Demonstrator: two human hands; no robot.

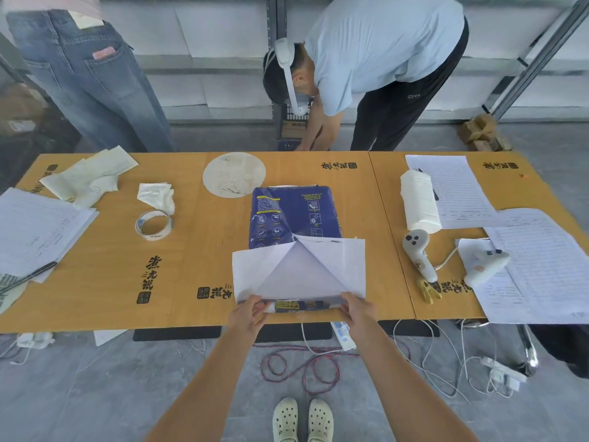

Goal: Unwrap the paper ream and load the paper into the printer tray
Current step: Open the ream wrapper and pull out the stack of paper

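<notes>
A paper ream [293, 218] in a dark blue printed wrapper lies lengthwise at the middle of the wooden table [197, 260]. Its near end is opened: the wrapper's white inner flaps [299, 272] are folded out left and right and up over the ream. My left hand [250, 312] pinches the flap edge at the ream's near left corner. My right hand [357, 309] grips the same edge at the near right corner. Between my hands a strip of blue and yellow wrapper shows. No printer tray is in view.
A tape roll [154, 225], crumpled paper [157, 196] and sheets [38, 228] lie to the left, a round disc [234, 174] behind the ream. Right: a white roll [419, 202], two controllers [417, 250], forms [538, 266]. Two people stand beyond the table. Cables lie on the floor.
</notes>
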